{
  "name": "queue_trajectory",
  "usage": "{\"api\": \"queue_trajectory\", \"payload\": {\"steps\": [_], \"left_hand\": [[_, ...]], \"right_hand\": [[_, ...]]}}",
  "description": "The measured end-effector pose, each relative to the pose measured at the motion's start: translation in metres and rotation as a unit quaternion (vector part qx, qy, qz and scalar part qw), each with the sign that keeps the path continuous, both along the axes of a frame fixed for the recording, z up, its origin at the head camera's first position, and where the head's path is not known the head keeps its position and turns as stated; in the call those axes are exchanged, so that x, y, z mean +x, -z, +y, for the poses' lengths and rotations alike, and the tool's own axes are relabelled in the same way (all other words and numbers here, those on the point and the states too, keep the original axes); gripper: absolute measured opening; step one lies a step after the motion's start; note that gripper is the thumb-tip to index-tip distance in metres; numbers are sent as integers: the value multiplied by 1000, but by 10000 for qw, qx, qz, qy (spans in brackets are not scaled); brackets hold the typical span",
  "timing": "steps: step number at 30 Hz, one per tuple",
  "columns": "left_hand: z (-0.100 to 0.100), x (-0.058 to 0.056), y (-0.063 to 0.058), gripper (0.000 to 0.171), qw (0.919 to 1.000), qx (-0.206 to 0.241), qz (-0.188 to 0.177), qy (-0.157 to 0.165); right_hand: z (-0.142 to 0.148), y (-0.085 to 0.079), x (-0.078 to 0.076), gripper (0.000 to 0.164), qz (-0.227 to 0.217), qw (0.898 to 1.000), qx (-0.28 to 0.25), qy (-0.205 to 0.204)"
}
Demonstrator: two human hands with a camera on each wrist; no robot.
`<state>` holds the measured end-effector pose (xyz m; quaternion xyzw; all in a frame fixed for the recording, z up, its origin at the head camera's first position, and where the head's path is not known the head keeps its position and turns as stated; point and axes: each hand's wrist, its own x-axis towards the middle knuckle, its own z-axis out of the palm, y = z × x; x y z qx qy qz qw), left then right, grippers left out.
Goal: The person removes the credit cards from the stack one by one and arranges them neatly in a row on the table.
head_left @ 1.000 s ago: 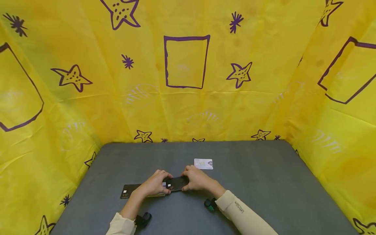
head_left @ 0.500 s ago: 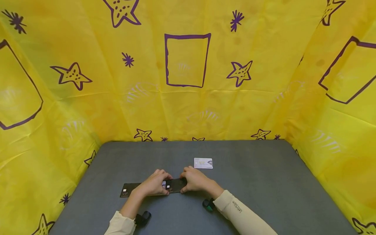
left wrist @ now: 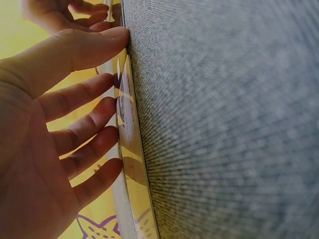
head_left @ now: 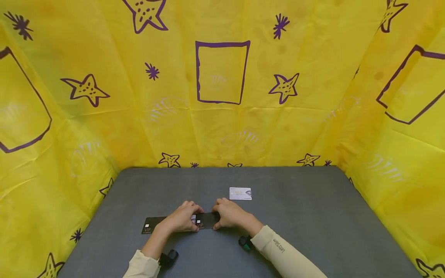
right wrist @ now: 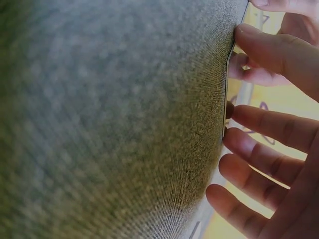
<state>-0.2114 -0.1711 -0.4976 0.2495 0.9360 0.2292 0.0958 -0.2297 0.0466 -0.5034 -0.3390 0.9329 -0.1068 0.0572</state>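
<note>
A black VIP card (head_left: 206, 221) lies on the grey table between the hands. My left hand (head_left: 180, 218) holds its left end, thumb at the near edge and a finger at the far edge. Across the right end, my right hand (head_left: 230, 214) pinches the same card by those edges. Another black VIP card (head_left: 151, 225) lies further left, partly covered by my left hand. Between the two black cards shows a strip of a light card (head_left: 193, 219), mostly hidden. In the left wrist view, a glossy card (left wrist: 132, 149) lies beside the fingertips.
A white VIP card (head_left: 240, 193) lies on the table (head_left: 295, 216) behind my right hand. Yellow cloth (head_left: 222, 127) with purple starfish drawings stands round the back and sides of the table. Black wrist bands with small devices sit on both wrists.
The black card between the hands has shifted slightly left and towards me, and its tilt has gone. My right hand has moved a little left with it. My left hand has barely moved.
</note>
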Motion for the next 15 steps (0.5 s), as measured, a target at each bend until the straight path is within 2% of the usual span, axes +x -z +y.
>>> {"api": "queue_trajectory", "payload": {"steps": [15], "left_hand": [[0,2,1,48,10000,11,77,15]], "right_hand": [[-1,1,1,50,190,9997,102,-60]]}}
